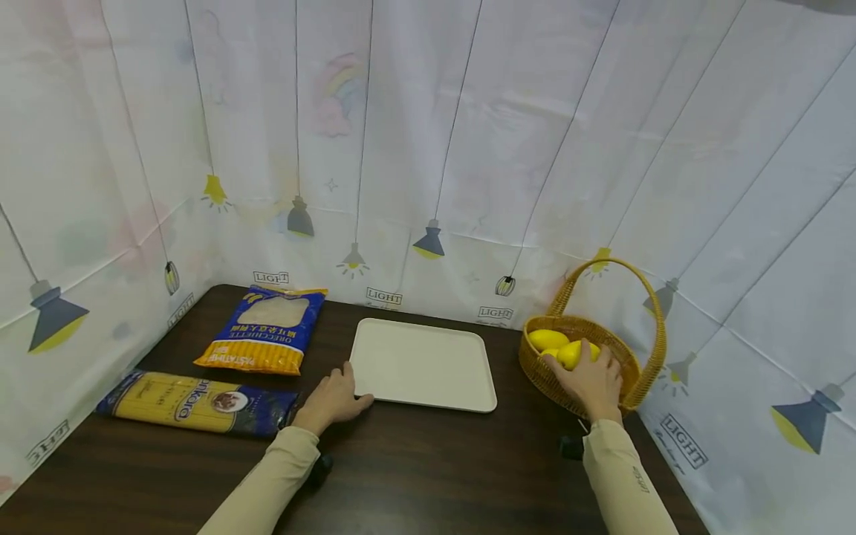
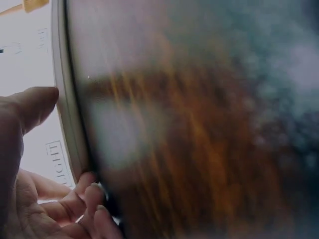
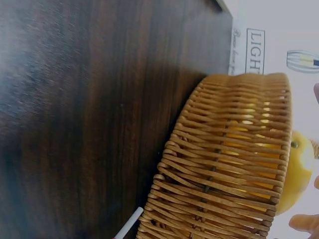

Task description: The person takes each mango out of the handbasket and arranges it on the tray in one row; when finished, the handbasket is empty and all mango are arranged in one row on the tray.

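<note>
A cream rectangular tray (image 1: 423, 364) lies on the table. My left hand (image 1: 334, 400) holds its near left corner, thumb at the front rim and fingers at the left side. The left wrist view shows the thumb (image 2: 42, 104) against the tray rim (image 2: 70, 114), with the other fingers bent beside it. At the right stands a wicker basket (image 1: 545, 375) with a tall handle and several yellow lemon-like fruits (image 1: 547, 340) inside. My right hand (image 1: 594, 379) reaches into it, fingers spread over one fruit (image 3: 294, 174). Its fingertips (image 3: 304, 223) are close beside that fruit in the right wrist view.
A blue and orange bag of orecchiette pasta (image 1: 267, 331) lies at the back left. Nearer is a long yellow and blue pasta packet (image 1: 194, 403), beside my left wrist. A wall cloth (image 1: 428, 148) printed with lamps borders the dark table (image 1: 428, 468).
</note>
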Tool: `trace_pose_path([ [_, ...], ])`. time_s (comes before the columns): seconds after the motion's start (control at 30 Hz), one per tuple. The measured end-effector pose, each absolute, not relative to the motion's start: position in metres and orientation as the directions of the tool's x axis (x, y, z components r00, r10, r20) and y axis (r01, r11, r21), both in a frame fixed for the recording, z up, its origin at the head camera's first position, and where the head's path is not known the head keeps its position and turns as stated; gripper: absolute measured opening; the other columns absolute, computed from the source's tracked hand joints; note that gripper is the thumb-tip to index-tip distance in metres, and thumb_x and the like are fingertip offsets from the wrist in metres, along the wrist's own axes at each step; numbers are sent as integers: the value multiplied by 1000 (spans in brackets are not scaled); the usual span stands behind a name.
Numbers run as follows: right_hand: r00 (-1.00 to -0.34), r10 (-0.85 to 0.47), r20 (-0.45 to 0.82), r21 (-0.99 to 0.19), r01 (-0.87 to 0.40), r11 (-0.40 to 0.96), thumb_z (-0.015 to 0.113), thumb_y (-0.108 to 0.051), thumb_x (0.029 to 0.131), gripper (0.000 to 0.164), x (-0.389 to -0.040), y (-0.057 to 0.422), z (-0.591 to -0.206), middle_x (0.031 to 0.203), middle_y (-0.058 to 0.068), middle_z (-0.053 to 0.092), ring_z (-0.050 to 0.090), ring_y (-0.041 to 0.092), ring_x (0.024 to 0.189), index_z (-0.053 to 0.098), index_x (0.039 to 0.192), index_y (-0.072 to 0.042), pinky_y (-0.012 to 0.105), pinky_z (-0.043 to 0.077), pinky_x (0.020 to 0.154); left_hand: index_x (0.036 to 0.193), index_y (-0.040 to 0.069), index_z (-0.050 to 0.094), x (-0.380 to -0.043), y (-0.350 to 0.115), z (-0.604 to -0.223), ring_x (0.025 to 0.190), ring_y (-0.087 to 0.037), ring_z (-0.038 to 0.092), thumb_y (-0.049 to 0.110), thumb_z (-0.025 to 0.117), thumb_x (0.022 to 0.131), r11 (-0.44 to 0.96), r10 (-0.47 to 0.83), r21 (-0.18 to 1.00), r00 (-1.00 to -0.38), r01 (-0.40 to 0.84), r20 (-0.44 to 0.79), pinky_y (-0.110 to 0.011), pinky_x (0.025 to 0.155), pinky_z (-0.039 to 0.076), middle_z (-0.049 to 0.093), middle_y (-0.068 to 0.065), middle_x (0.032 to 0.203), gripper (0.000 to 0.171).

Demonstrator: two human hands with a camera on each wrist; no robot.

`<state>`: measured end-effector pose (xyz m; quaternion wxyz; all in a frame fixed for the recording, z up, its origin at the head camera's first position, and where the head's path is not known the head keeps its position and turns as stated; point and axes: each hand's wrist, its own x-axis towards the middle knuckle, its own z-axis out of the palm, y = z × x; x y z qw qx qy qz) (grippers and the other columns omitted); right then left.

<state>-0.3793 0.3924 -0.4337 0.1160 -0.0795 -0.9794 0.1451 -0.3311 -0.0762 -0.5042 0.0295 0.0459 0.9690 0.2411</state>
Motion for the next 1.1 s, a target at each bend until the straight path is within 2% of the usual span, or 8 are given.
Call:
trace_pose_path([
  [0.13,-974,194,120,-334,145,932,44,-82,86,114,-386,397,-433,156,44,5,19,70,134,9,161,-3,80,20,106,152,-11,29,-331,-79,-505,127,-53,52,45,66,93,870,107,488,-993,73,-42,-59,108,44,45,-37,145,89],
  [0.23,-981,174,82,-335,138,932,44,-81,87,114,-388,401,-435,154,44,6,25,70,130,7,161,-3,80,26,103,152,-11,29,-330,-79,-505,128,-53,51,45,66,94,864,113,497,-993,76,-46,-60,108,44,45,-37,145,89],
  [0.43,-987,144,75,-367,107,924,43,-73,93,103,-393,401,-438,153,45,6,34,69,125,12,160,-1,76,37,98,153,-10,29,-332,-79,-503,128,-50,53,44,66,94,865,111,496,-993,74,-45,-57,109,44,46,-36,145,89],
  [0.57,-982,154,105,-392,101,914,47,-59,98,89,-396,399,-438,153,45,6,35,67,126,19,158,1,74,39,99,153,-10,29,-332,-79,-503,128,-50,53,45,67,94,869,106,490,-993,69,-49,-57,109,44,46,-36,145,89],
  [0.67,-978,152,142,-397,84,914,48,-53,100,84,-398,398,-439,155,45,5,33,67,129,21,157,2,74,37,102,153,-10,30,-333,-79,-503,128,-50,52,46,66,94,873,101,484,-994,65,-47,-58,109,45,46,-36,145,89],
  [0.9,-964,126,233,-397,24,918,48,-53,101,81,-398,385,-429,156,42,8,31,66,132,25,157,1,74,35,105,153,-10,30,-332,-80,-501,129,-51,52,45,67,94,867,102,493,-994,69,-42,-58,109,44,46,-36,145,89],
  [1.1,-949,80,305,-402,-52,914,53,-49,100,76,-395,351,-417,158,38,11,40,63,127,30,156,-3,69,42,100,153,-10,29,-331,-78,-502,131,-50,51,45,66,94,863,95,501,-995,63,-40,-57,111,43,45,-37,147,89],
])
